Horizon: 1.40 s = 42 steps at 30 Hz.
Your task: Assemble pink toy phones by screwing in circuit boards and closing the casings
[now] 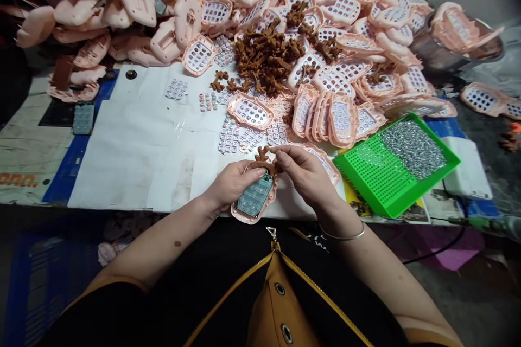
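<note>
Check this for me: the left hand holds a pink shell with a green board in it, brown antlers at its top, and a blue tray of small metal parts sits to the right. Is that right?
Not quite. The head view shows the tray is green, not blue. The rest stands: the left hand holds the pink shell with the green board and brown antlers, and the small metal parts lie in that tray, to the right.

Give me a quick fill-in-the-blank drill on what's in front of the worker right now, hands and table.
1. The left hand holds a pink shell with a ____ circuit board seated in it.
2. The right hand pinches at the brown ____ piece on top of that shell.
3. The green tray to the right holds a heap of small silvery ____.
4. The loose brown pieces lie piled among the ____ shells at the back.

Missing words: green; antler; screws; pink
</note>
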### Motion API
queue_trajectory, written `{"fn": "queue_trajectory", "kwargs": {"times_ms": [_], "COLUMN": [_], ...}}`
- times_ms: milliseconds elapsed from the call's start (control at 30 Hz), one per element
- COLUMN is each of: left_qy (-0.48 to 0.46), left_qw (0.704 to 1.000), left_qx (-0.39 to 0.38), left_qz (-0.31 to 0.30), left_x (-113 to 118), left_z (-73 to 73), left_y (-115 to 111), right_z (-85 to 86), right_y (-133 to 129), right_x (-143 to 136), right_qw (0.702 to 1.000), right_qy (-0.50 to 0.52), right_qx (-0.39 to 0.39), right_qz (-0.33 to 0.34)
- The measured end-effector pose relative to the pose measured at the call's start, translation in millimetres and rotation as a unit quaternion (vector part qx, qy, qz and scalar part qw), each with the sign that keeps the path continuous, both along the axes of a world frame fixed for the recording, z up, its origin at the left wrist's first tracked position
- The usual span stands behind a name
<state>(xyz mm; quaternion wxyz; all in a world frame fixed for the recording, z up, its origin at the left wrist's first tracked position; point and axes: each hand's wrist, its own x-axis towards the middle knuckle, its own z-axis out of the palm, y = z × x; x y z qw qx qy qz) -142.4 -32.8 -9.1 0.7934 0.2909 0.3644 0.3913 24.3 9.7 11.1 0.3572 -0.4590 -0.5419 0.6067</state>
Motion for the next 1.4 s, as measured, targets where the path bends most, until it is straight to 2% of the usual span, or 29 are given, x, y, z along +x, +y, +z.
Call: {"fn": "queue_trajectory", "kwargs": {"times_ms": [133,233,300,333,433,500,567,633,667,733,800,833,867,967,1033,1100,1167,1233,1300,1400], "left_qy": [0.0,0.027,0.037,0.033,0.011,0.017,0.019,0.011,0.007,0.006,0.013,0.02,0.03,0.081,0.094,0.073,0.04,0.026,0.025,0.024], "left_qw": [1.0,0.999,0.999,0.999,1.0,1.0,1.0,0.999,1.0,1.0,1.0,1.0,1.0,0.994,0.992,0.996,0.999,0.999,0.999,1.0], "left_qx": [-0.011,-0.02,-0.02,-0.016,-0.006,-0.007,-0.003,0.003,0.003,-0.003,-0.008,-0.007,0.0,0.059,0.079,0.058,0.03,0.019,0.013,0.009], "left_qz": [0.015,0.032,0.033,0.027,0.006,0.011,0.024,0.03,0.029,0.016,-0.002,-0.006,-0.004,0.038,0.041,0.009,-0.018,-0.024,-0.017,-0.014], "left_x": [1,1,1,1,2,2,2,1,1,0,1,1,1,2,2,3,2,2,2,1], "left_z": [-1.4,-3.8,-3.9,-3.3,-1.3,-1.7,-3.7,-5.3,-5.4,-4.3,-2.8,-2.5,-2.8,-5.3,-6.0,-4.5,-2.1,-0.6,-0.8,-1.9], "left_y": [-1,-1,-1,-1,-1,-1,-2,-2,-2,-2,-2,-2,-1,-1,-1,-2,-3,-3,-3,-3], "right_z": [-0.6,-4.8,-9.2,-11.6,-15.7,-13.8,-10.6,-10.6,-12.7,-19.4,-24.8,-25.4,-24.4,-15.6,-10.8,-10.4,-13.8,-18.7,-22.2,-19.2], "right_y": [-4,-7,-9,-9,-12,-14,-16,-17,-17,-17,-18,-19,-21,-25,-26,-23,-17,-12,-9,-8], "right_x": [8,12,12,10,5,4,8,13,15,16,14,13,12,11,12,12,13,13,15,20], "right_qw": [1.0,0.99,0.983,0.986,0.997,0.995,0.989,0.971,0.966,0.976,0.989,0.99,0.987,0.951,0.937,0.958,0.977,0.981,0.98,0.982], "right_qy": [-0.014,-0.056,-0.066,-0.054,0.01,0.015,-0.024,-0.055,-0.055,-0.025,-0.008,-0.02,-0.042,-0.111,-0.095,-0.034,0.037,0.08,0.091,0.089], "right_qx": [0.02,0.13,0.169,0.155,0.045,0.04,0.132,0.233,0.254,0.214,0.129,0.111,0.124,0.285,0.333,0.266,0.144,0.047,-0.002,-0.02], "right_qz": [0.01,0.007,0.009,0.001,-0.057,-0.085,-0.065,-0.014,0.004,-0.013,-0.068,-0.09,-0.096,-0.048,-0.047,-0.104,-0.156,-0.172,-0.175,-0.163]}}
